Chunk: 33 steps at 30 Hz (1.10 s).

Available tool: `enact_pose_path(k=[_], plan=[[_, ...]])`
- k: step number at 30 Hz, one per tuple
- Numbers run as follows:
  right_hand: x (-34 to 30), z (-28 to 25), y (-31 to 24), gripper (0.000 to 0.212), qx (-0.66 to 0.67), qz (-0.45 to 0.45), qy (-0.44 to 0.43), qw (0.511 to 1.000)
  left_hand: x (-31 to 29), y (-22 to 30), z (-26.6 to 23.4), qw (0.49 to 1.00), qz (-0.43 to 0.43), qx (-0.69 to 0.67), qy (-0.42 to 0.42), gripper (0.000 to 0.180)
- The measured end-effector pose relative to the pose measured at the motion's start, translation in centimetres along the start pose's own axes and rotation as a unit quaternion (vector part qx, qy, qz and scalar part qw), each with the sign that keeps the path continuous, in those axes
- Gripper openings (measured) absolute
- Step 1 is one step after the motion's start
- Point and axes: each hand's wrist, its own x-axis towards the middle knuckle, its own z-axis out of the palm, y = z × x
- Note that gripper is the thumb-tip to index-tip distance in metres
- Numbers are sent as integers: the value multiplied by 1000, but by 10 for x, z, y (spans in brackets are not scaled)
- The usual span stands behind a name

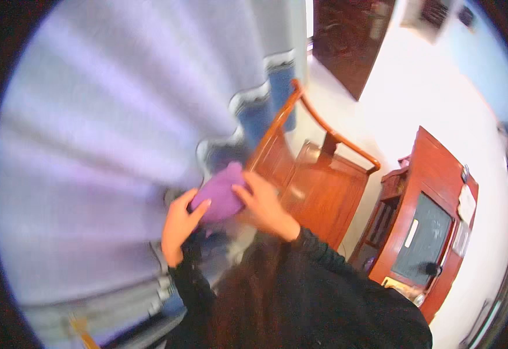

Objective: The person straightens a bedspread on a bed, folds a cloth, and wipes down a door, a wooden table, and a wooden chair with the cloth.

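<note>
Head view, tilted and blurry. Both hands are holding a purple cloth [222, 192] up in front of the person, just right of the big pale curtain [108, 145] that is filling the left half of the picture.

Left hand [179, 224] is coming up from a dark sleeve [193, 285]; its fingers are curling onto the lower left edge of the purple cloth, thumb pressing on the front of it, so it is gripping the cloth.

Right hand [264, 203] is lying over the right side of the cloth, fingers half spread and bent across the fabric, touching it; whether they are pinching it or only pressing on it, cannot tell because of blur.

The cloth is sitting bunched between the two hands, its top corner poking up toward the curtain's blue-and-white trimmed edge [265, 93].

Just behind the hands a wooden armchair [318, 174] is standing, with a curved top rail, reddish-orange. Right of it, a wooden desk [434, 227] with a dark pad on top is standing on a pale floor [428, 87]. A dark wooden piece of furniture [347, 41] is showing at the top edge. The person's dark long hair is hanging at the bottom centre.
</note>
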Motion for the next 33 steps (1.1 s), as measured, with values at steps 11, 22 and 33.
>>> enact_pose_path(k=[11,22,33], plan=[[-93,30,52,28,-29,64,-272,960,-145,-87,99,975,-203,85,-24,35],[-52,108,76,44,-97,-158,-123,975,-50,-180,159,956,-182,14,228,22],[-12,166,80,36,-401,-62,-309,860,7,-258,233,934,-128,-261,208,26]])
